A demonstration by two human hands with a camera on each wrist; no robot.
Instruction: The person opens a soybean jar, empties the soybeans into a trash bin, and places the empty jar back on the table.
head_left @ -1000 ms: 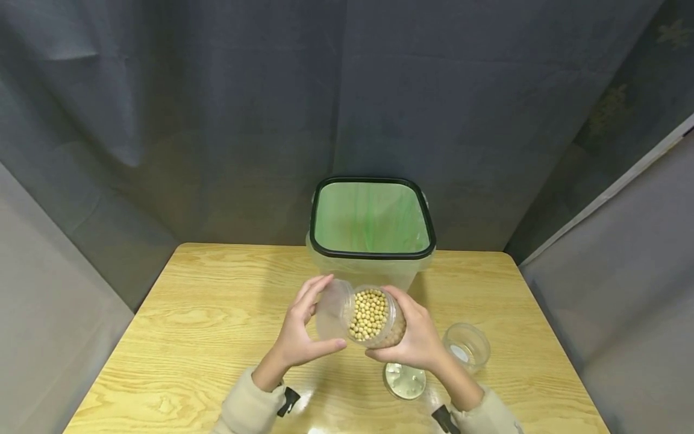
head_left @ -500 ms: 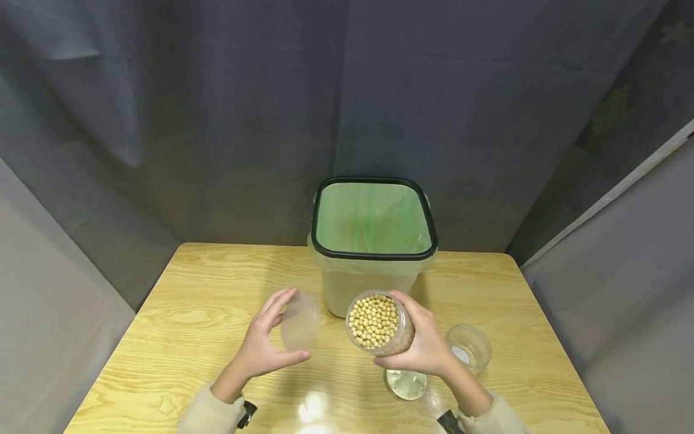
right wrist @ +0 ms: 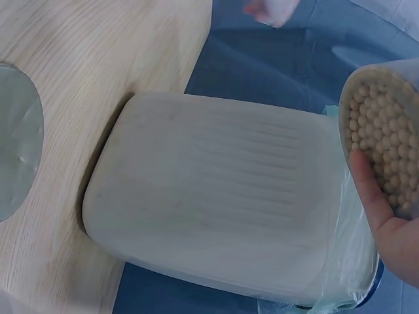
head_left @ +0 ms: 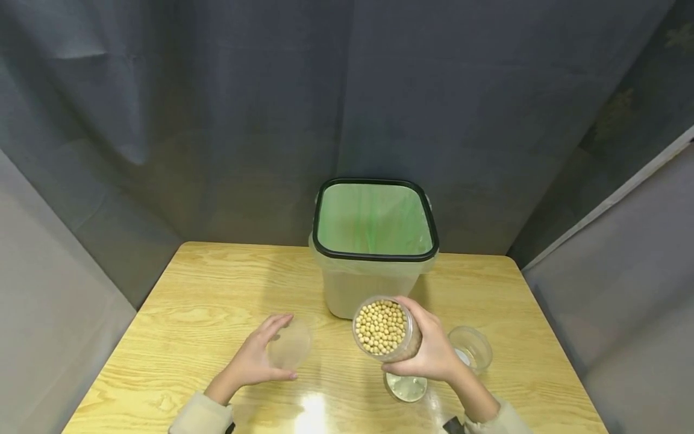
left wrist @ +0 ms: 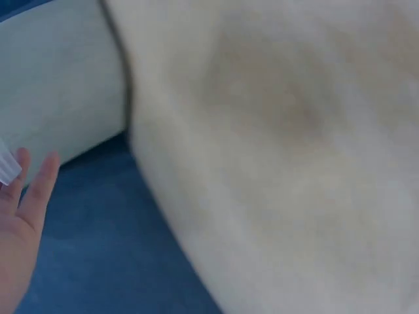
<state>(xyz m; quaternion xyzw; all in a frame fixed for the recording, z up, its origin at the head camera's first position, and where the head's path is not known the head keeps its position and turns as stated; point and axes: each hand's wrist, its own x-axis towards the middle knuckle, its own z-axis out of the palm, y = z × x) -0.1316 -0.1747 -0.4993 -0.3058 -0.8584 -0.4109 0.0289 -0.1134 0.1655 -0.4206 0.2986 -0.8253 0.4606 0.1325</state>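
Observation:
My right hand grips a clear jar full of soybeans. The jar is tipped, its open mouth facing left and up, and it hangs in front of the bin. To its left, my left hand holds a round translucent plastic lid between thumb and fingers, apart from the jar. In the left wrist view, only part of that hand and the ridged edge of the lid show at the left. The right wrist view has the jar at the right, a finger along its side.
A white bin with a black rim and green liner bag stands at the table's back edge. Below the right hand lies a round, creased silvery disc. A clear round container stands right of that hand. Dark curtains hang behind.
The lid has come away from the jar's mouth and moved left and toward me with the left hand. The right hand has shifted slightly right and nearer with the jar.

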